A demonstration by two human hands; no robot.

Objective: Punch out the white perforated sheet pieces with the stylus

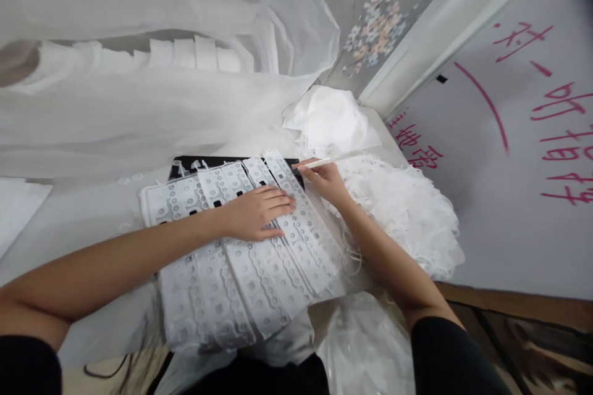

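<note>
Several white strips with grey die-cut patterns lie side by side over a dark board. My left hand rests flat on them, fingers stretched towards the rightmost strip. At that strip's far right edge, my right hand pinches a slim white pen-like tool. Its dark tip points left, close to the strip's edge; whether it touches cannot be made out. Small dark gaps show in a row across the strips near my left forearm.
A heap of thin white cut pieces lies right of my right forearm, with a white bundle behind it. Translucent white sheeting covers the far side. A whiteboard with red writing stands right. A clear plastic bag sits near my body.
</note>
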